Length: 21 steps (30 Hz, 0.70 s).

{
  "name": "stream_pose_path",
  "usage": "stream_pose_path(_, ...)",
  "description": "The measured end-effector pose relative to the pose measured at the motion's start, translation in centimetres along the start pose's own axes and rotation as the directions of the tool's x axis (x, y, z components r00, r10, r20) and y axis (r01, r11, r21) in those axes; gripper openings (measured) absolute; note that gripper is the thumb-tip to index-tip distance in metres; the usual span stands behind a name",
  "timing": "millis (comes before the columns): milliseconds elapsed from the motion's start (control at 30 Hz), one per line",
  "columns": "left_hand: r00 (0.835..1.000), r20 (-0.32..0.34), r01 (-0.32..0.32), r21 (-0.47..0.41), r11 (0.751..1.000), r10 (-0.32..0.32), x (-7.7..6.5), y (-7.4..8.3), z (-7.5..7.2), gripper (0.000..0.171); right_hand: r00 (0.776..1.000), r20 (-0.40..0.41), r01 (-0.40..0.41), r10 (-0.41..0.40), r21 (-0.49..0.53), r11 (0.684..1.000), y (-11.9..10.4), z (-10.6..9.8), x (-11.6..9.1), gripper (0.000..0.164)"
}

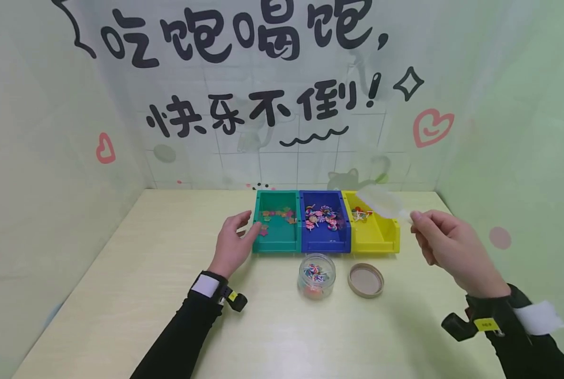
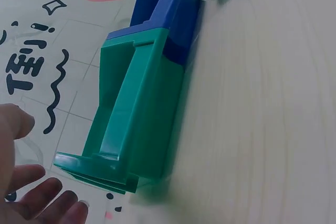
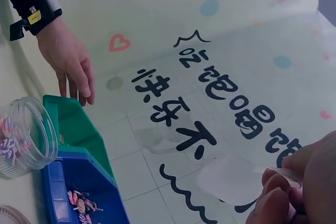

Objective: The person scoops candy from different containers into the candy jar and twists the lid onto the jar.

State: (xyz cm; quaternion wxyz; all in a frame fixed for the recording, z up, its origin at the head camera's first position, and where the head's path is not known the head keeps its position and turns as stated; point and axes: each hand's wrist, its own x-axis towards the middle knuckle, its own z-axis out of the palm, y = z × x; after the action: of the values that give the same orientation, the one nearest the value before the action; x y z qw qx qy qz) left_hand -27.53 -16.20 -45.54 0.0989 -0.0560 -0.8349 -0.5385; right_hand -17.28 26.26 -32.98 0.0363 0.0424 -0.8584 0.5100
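In the head view my right hand (image 1: pixel 452 247) pinches the thin handle of a translucent whitish plastic scoop (image 1: pixel 381 201) above the yellow bin (image 1: pixel 376 231). The right wrist view shows the scoop's wide, flat-looking end (image 3: pixel 226 179) beyond the thumb and fingers; I see nothing on it. My left hand (image 1: pixel 234 242) is at the left side of the green bin (image 1: pixel 277 239), its fingers loosely bent and holding nothing. Whether it touches the bin I cannot tell. Star-shaped pieces lie in the green bin, and swirled candy-like pieces in the blue bin (image 1: pixel 324 243).
Before the bins stands an uncapped clear jar (image 1: pixel 316 279) with colourful swirled pieces and pinkish ones at the bottom. A round lid (image 1: pixel 365 280) lies to its right. Small lollipop-like pieces (image 1: pixel 360 213) are in the yellow bin. Behind the table (image 1: pixel 144 273) hangs a printed backdrop.
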Motion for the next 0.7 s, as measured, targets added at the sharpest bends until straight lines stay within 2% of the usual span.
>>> stream_pose_path(333, 1.0, -0.001, 0.025, 0.095, 0.995, -0.025, 0.0, -1.2, 0.7, 0.057, 0.998, -0.05, -0.032, 0.031, -0.024, 0.999, 1.1, -0.7, 2.2, 0.041)
stream_pose_path(700, 1.0, 0.01, -0.004, 0.151, 0.989, 0.003, 0.2, -1.6, 1.0, 0.054, 0.995, -0.048, -0.093, 0.091, -0.054, 0.994, 3.2, -0.5, 4.8, 0.051)
